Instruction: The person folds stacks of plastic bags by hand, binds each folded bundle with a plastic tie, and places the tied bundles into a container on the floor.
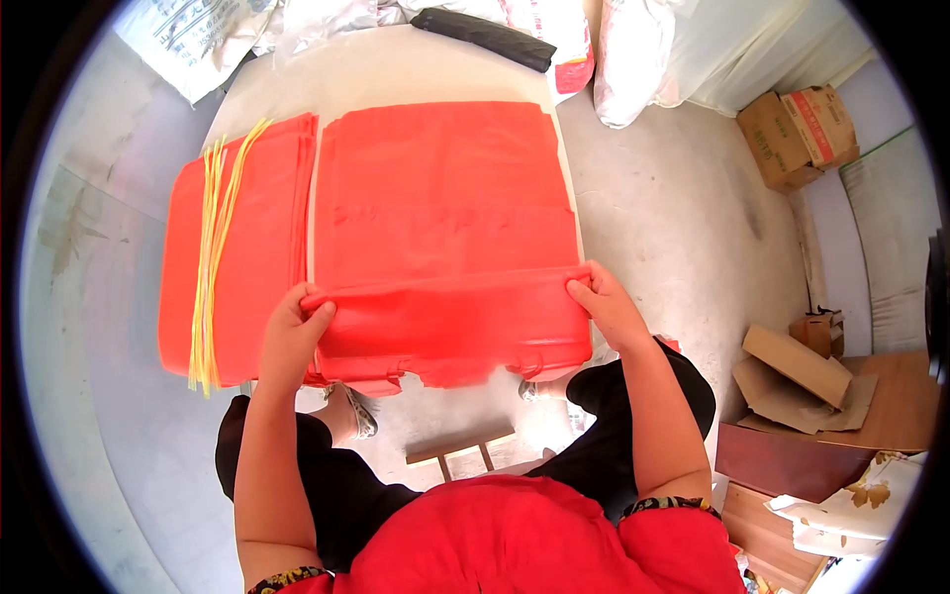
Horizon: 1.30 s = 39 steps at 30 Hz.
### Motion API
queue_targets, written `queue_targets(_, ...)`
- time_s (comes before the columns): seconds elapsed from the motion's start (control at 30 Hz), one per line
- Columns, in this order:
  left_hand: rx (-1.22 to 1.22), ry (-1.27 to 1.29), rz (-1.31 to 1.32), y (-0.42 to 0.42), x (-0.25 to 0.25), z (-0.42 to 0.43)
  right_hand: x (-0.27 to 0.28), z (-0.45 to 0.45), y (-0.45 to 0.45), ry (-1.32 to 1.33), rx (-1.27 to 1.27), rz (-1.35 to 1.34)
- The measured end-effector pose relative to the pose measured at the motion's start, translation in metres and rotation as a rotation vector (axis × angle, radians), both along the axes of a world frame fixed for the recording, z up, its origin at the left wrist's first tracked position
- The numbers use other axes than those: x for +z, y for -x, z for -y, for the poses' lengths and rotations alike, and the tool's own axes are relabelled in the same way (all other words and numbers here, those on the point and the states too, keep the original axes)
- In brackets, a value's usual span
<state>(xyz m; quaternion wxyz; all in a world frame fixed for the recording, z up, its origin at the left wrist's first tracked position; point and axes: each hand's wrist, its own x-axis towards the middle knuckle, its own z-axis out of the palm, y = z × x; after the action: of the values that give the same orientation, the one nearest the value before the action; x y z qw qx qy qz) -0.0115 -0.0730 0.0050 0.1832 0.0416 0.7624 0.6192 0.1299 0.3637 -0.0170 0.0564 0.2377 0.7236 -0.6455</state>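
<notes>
My left fingers [322,313] and right fingers [582,288] pinch the red sheet [445,243] at either end of its near fold, on the desk [376,74] beside the yellow strips [205,287]. I'd best keep both sides level and tension even, so the crease runs straight. Whatever's tucked underneath is hidden; the faint marks [381,215] are unreadable.

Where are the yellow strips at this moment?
In the head view, the yellow strips lie on the narrower red stack at the left, to the left of the person's left hand.
</notes>
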Motion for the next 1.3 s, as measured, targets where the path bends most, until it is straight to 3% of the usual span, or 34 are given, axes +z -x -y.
queue_targets(0.23,0.075,0.164,-0.313,0.025,-0.032,-0.035,-0.001,0.006,-0.006,-0.140,0.011,-0.029)
queue_targets(0.33,0.077,0.538,-0.441,0.024,-0.027,-0.045,-0.016,-0.001,-0.008,-0.302,0.073,-0.073)
queue_targets(0.53,0.014,0.885,-0.378,0.020,-0.006,-0.055,0.000,0.011,-0.009,-0.420,0.101,-0.110)
queue_targets(0.63,0.027,0.935,-0.588,0.016,-0.008,-0.053,0.025,0.015,-0.008,-0.658,0.200,-0.067)
queue_targets(0.7,-0.102,0.882,-0.750,0.015,-0.007,-0.049,0.052,0.024,-0.007,-0.901,0.248,0.050)
queue_targets(0.8,-0.378,0.718,-0.788,-0.001,0.008,-0.046,0.035,0.028,-0.012,-1.117,0.372,-0.482)
queue_targets(0.93,-0.647,0.731,-0.852,-0.025,0.030,-0.052,0.024,0.046,-0.015,-1.079,0.608,-0.473)
queue_targets(1.13,-0.586,0.727,-0.761,-0.019,0.017,-0.042,0.021,0.041,-0.010,-1.084,0.699,-0.363)
queue_targets(1.3,-0.584,0.778,-0.865,-0.017,0.005,-0.041,0.017,0.038,-0.008,-1.154,0.735,-0.336)
